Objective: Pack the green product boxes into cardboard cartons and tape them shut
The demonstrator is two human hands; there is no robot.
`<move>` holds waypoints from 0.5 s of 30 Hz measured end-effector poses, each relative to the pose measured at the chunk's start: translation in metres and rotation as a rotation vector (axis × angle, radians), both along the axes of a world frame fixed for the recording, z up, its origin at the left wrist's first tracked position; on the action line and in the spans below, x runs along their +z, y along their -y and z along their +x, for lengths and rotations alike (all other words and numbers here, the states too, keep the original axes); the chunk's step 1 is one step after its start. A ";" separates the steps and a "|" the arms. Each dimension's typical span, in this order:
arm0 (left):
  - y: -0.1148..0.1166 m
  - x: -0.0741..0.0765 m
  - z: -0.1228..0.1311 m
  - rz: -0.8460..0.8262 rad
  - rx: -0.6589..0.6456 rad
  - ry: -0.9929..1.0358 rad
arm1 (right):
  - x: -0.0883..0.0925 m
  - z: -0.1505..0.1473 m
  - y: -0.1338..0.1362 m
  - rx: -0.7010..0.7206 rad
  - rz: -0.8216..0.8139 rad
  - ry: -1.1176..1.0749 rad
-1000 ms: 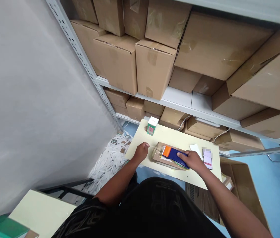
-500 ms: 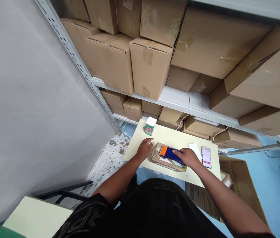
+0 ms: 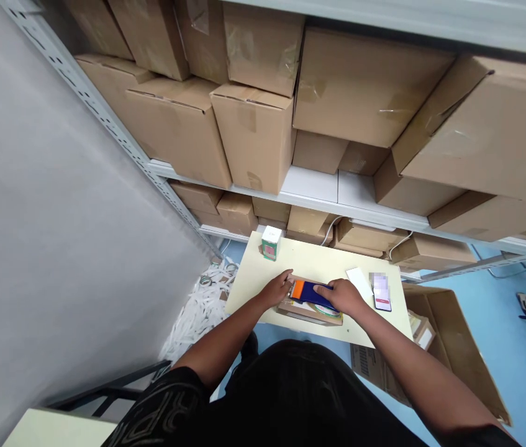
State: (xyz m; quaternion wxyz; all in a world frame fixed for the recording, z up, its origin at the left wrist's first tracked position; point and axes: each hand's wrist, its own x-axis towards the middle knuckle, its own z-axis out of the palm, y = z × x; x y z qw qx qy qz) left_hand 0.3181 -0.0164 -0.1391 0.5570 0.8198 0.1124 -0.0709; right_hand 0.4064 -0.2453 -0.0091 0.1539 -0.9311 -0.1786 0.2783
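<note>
A small cardboard box (image 3: 307,318) lies on the pale yellow table (image 3: 244,279) in front of me. My right hand (image 3: 344,296) is closed around a blue and orange tape dispenser (image 3: 310,292), which rests over the top of the box. Part of a tape roll (image 3: 325,310) with a green and white core shows under the dispenser. At the box's left end is my left hand (image 3: 277,290), its fingers bent against the box beside the dispenser's orange end. The fingertips' exact contact is partly hidden.
A green and white small box (image 3: 271,243) stands at the table's back left. To the right lie a white card (image 3: 359,282) and a phone (image 3: 380,292). Shelves of cartons (image 3: 253,133) rise behind. An open large carton (image 3: 453,341) and paper strips (image 3: 192,316) flank the table.
My left hand has moved in from beside the box to its left end. The tape dispenser stays in my right hand over the box. The view has shifted slightly.
</note>
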 end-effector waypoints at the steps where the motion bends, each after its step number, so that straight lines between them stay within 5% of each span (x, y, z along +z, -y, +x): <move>1: 0.001 0.001 -0.001 -0.003 0.005 0.004 | 0.000 0.000 0.001 0.000 0.004 0.001; 15: 0.005 -0.005 0.004 0.086 -0.008 -0.005 | -0.011 0.007 0.000 -0.007 -0.014 -0.021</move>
